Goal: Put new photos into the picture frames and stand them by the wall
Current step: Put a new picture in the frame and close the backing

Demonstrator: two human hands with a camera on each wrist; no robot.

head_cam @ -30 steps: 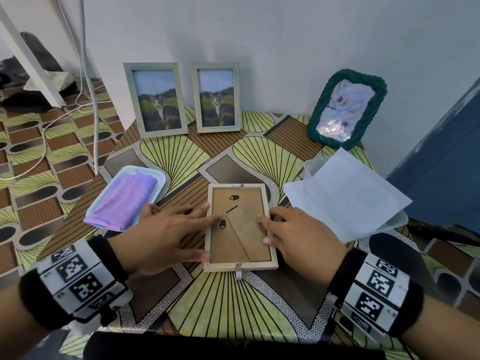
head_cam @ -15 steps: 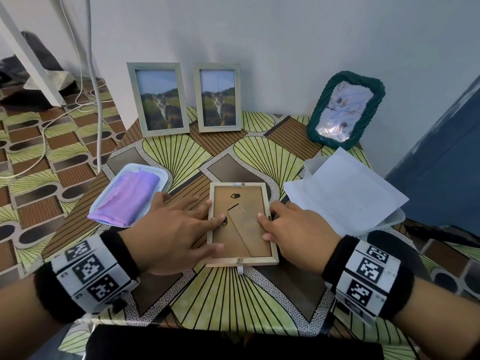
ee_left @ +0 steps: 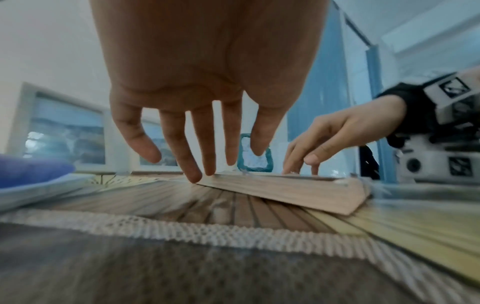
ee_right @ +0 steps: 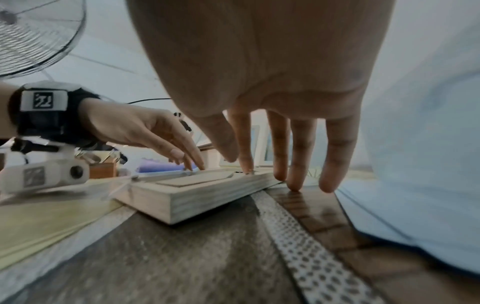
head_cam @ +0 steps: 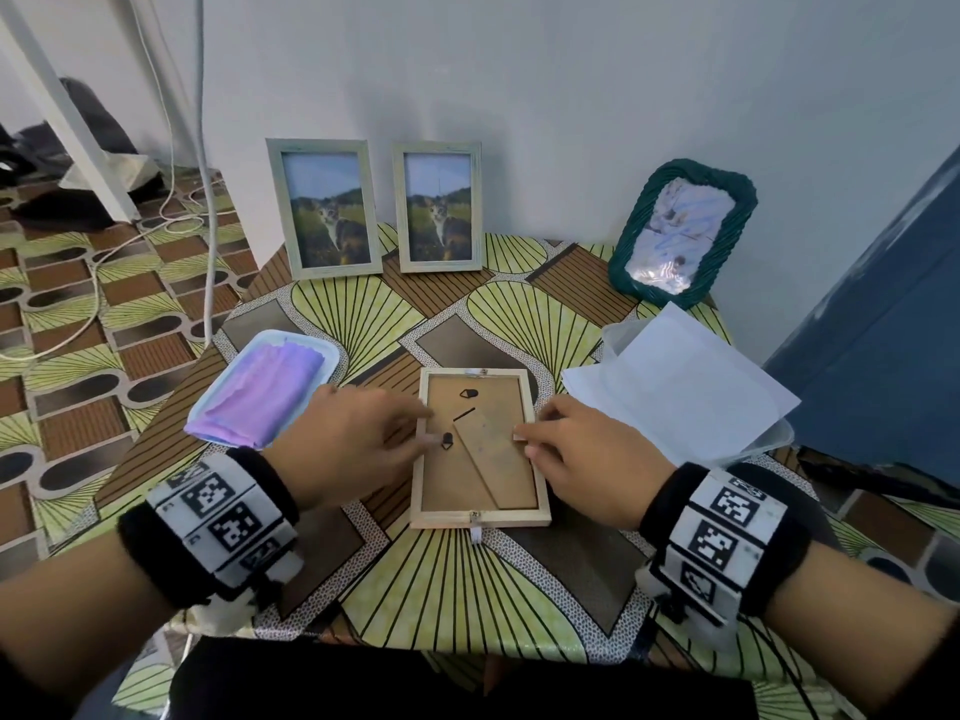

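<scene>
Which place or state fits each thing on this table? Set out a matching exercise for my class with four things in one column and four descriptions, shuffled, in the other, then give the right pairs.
Things
1. wooden frame
2. green woven frame
3. purple cloth
4. white paper sheet

Descriptions
A. folded in a pale tray on the left
B. lying face down between the two hands
C. leaning on the wall at the far right
D. lying over a clear container on the right

Pairs: 1-B, 2-C, 3-A, 4-D
</scene>
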